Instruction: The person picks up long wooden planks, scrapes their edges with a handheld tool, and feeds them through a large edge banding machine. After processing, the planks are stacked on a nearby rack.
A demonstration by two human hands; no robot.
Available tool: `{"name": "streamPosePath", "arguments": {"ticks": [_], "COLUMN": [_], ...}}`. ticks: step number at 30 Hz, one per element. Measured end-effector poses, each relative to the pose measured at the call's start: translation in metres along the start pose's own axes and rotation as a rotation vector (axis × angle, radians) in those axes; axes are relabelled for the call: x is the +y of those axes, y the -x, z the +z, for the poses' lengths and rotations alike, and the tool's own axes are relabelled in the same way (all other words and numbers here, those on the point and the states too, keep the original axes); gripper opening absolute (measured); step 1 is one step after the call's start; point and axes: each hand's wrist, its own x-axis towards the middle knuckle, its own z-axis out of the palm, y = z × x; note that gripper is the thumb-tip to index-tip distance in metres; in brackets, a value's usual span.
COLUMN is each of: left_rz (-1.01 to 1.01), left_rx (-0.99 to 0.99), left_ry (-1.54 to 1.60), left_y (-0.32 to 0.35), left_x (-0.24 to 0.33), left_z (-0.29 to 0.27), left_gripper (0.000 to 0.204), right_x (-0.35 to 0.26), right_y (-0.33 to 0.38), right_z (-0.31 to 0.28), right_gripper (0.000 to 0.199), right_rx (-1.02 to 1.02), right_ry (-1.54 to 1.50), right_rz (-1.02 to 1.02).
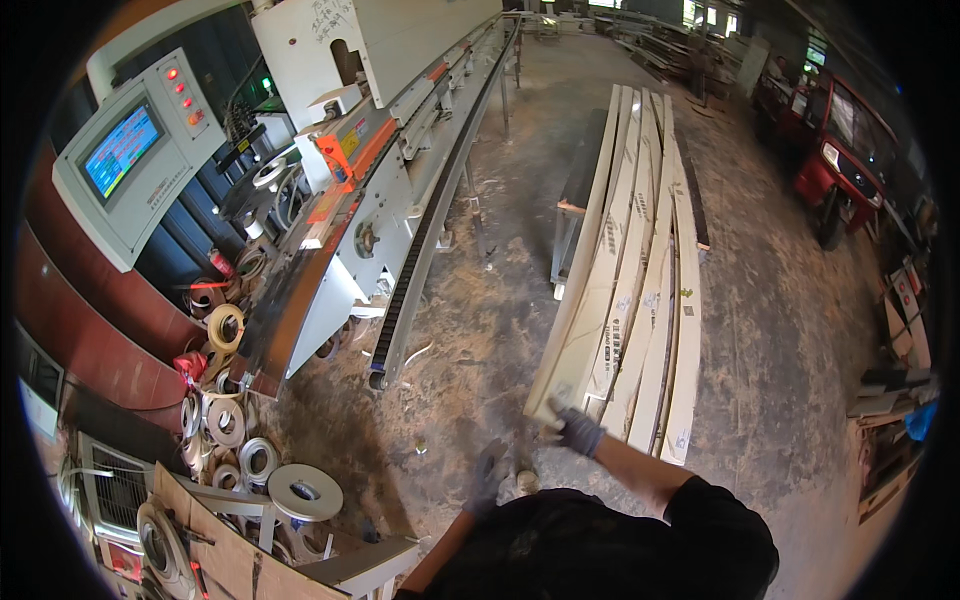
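Observation:
My right hand (579,433), in a grey glove, reaches to the near end of a stack of long, narrow, pale boards (620,300). Its fingers look stretched out at the corner of the leftmost board (572,375), slightly blurred; whether they press on it I cannot tell. To the left, my left hand (487,478), also gloved, hangs over the floor with its fingers extended and nothing visible in it. The boards lie side by side, running away from me, with dark printing on some faces.
A long white machine with an orange guard (352,140) and a rail (440,190) runs along the left, beside a control panel (140,150). Rolls of edge banding (226,422) and a white disc (305,492) stand at lower left. A red three-wheeled vehicle (850,160) is parked at right.

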Motion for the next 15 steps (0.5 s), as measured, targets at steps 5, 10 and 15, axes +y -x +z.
{"name": "streamPosePath", "arguments": {"ticks": [5,10,15], "left_rz": [-0.177,0.012,0.173], "left_rx": [0.376,0.842,1.237], "left_ry": [0.119,0.064,0.399], "left_y": [0.054,0.191,0.417], "left_x": [0.027,0.019,0.016], "left_z": [-0.019,-0.114,-0.214], "left_gripper": [0.038,0.034,0.032], "right_x": [0.122,0.147,0.051], "right_y": [0.026,-0.026,-0.074], "right_z": [0.106,0.108,0.100], "right_gripper": [0.047,0.056,0.062], "right_rx": [-0.196,-0.437,-0.425], "right_ry": [0.523,0.580,-0.120], "right_rz": [-0.156,0.217,-0.195]}}
